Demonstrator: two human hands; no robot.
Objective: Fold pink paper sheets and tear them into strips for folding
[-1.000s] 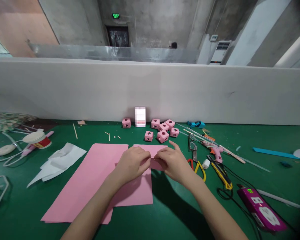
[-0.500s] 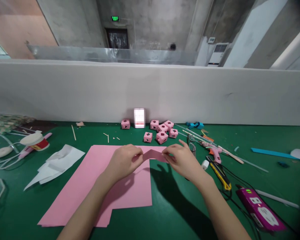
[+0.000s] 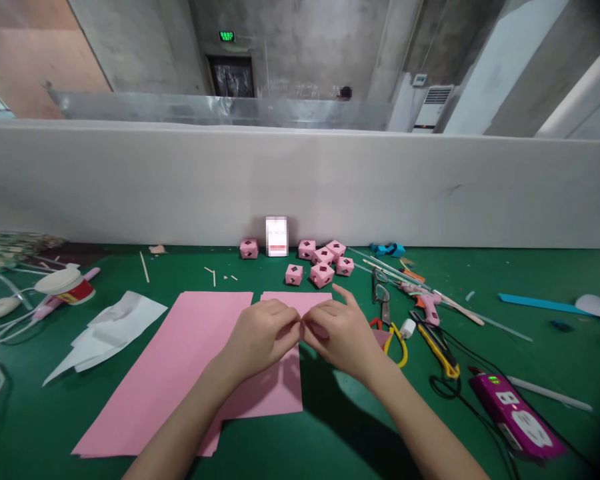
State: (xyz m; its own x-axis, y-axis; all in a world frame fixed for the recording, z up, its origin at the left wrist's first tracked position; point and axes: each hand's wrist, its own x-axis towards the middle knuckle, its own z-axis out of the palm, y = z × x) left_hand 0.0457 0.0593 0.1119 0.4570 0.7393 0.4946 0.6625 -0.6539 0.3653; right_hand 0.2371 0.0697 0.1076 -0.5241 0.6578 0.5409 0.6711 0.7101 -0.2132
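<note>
Above the pink paper sheets (image 3: 170,373), my left hand (image 3: 263,337) and my right hand (image 3: 340,337) meet with their fingertips almost touching. Both pinch a small pink paper strip (image 3: 319,331), and the fingers hide most of it. My right index finger sticks up, away from the pinch. Beyond my hands stand several pink folded paper cubes with dark diamond-shaped holes, the nearest being a pink cube (image 3: 322,275). Scissors (image 3: 399,345) with yellow handles lie just right of my right hand, a pink scrap beside them.
On the right lie a yellow utility knife (image 3: 436,347), a pink glue gun (image 3: 430,308), a purple power strip (image 3: 517,417) and a blue strip (image 3: 537,303). A lit phone (image 3: 277,237) leans on the white partition (image 3: 180,187). Crumpled white paper (image 3: 110,333) and a paper cup (image 3: 67,285) sit left.
My hands have come together, my right hand moving left, and the strip stretched between them is now mostly hidden. The scissors' handles have come into sight.
</note>
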